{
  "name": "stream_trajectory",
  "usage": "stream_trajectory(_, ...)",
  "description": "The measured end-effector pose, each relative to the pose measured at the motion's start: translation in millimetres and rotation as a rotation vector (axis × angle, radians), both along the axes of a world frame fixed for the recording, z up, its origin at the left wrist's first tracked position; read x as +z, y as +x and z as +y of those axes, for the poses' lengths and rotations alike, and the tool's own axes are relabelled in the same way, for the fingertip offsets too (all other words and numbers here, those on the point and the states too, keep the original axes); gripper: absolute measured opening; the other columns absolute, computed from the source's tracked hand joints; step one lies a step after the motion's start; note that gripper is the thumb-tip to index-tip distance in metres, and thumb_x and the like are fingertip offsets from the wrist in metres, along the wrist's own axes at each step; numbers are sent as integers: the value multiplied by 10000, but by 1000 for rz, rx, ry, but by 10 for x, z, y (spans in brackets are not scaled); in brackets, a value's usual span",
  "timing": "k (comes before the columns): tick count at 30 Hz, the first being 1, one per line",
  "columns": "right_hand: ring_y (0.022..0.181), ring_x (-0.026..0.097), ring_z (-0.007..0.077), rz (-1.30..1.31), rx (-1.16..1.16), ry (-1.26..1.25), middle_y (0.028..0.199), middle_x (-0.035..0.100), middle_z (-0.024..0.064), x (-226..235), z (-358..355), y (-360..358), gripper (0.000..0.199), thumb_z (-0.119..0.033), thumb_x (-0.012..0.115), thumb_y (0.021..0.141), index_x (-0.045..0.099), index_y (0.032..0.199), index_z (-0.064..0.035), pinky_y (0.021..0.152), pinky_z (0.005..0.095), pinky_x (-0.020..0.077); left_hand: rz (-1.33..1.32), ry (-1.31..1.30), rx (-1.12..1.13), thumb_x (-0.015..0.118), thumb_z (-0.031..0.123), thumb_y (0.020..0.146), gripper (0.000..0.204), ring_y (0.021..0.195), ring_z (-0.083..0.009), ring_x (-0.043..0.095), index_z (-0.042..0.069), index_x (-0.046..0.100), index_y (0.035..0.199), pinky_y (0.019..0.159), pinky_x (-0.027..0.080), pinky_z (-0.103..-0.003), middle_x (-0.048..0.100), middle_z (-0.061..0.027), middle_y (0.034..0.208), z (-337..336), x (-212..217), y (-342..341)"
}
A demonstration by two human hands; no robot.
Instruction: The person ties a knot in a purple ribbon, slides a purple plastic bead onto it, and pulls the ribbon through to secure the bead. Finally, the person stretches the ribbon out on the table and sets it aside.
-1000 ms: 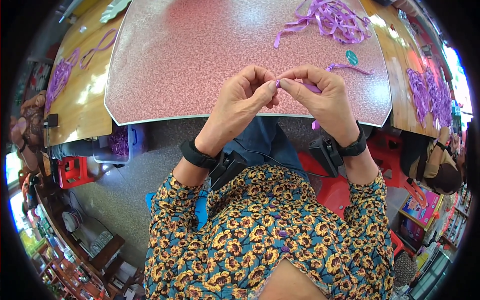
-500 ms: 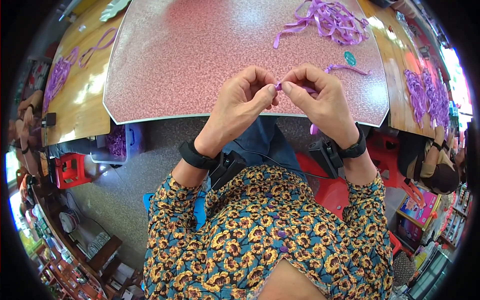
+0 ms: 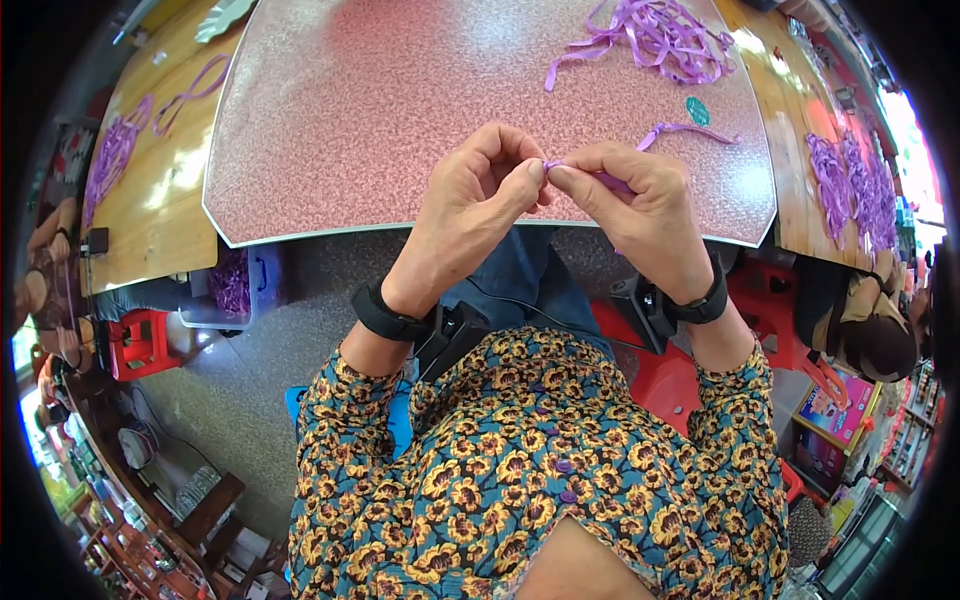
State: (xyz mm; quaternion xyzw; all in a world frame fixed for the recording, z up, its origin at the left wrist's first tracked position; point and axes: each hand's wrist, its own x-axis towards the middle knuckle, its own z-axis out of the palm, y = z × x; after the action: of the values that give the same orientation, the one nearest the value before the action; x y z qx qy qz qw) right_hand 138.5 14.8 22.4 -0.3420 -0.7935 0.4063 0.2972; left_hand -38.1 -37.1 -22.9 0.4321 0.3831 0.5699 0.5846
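Your left hand (image 3: 475, 195) and right hand (image 3: 630, 200) meet fingertip to fingertip just above the near edge of the pink speckled table (image 3: 400, 110), and between them you pinch a short purple ribbon (image 3: 590, 175); the left grip is closed on its end with thumb and forefinger, the right grip is closed on the rest of it, which runs under the right fingers so only a small strip shows. Both hands are held off the table, over your lap, with the 2 wrists well apart and a black band on each wrist (image 3: 385, 315). Just beyond your right hand a loose ribbon piece (image 3: 690, 130) lies flat on the table, and beside it sits a small teal tag (image 3: 697, 110). Farther back, near the far edge, a tangled ribbon pile (image 3: 660, 35) lies spread out. To your left a wooden table (image 3: 140, 200) carries more purple ribbon (image 3: 115, 150), and to your right another wooden top carries 2 heaps of the same (image 3: 850, 185). A red stool (image 3: 140, 340) stands on the floor at the left, near a clear bin (image 3: 235, 290) with purple inside. Another person (image 3: 870, 320) sits at the right edge
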Motion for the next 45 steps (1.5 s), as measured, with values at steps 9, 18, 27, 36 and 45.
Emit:
stream_trajectory(9, 658, 535, 60, -38, 5, 48, 848, 601, 23, -49, 40, 42, 89, -57, 654, 912, 664, 958, 18, 562, 201, 418, 54, 11, 18, 578, 132, 974, 137, 823, -72, 588, 9, 544, 1023, 725, 495, -216, 587, -11, 898, -16, -19, -23)
stream_trajectory(18, 703, 534, 15, 50, -53, -147, 792, 641, -24, -46, 12, -36, 85, -55, 678, 899, 664, 959, 4, 600, 179, 428, 37, 5, 33, 586, 125, 969, 141, 825, -73, 592, 5, 544, 1028, 734, 502, -221, 589, -16, 921, -39, 10, -29)
stream_trajectory(27, 715, 563, 10, -31, -13, -90, 806, 644, -12, -42, 63, 16, 126, -78, 651, 925, 680, 1023, -4, 628, 176, 450, 58, -4, 28, 590, 121, 966, 138, 834, -77, 592, 4, 548, 1024, 743, 502, -224, 589, -12, 922, -47, 27, -60)
stream_trajectory(36, 733, 533, -1, 82, 11, -233, 848, 629, -20, -26, 76, -21, 143, -106, 665, 918, 668, 1015, -1, 611, 165, 431, 30, 13, 29, 597, 119, 961, 125, 820, -79, 598, 14, 557, 1014, 725, 490, -219, 599, -7, 894, -22, -10, -42)
stream_trajectory(45, 687, 490, 0, 51, 4, -188, 791, 571, -47, -46, 81, -18, 117, -111, 686, 903, 658, 959, -12, 583, 170, 398, 17, -33, 2, 566, 126, 963, 115, 802, -90, 605, 16, 564, 997, 713, 490, -233, 627, -33, 857, -13, 7, -64)
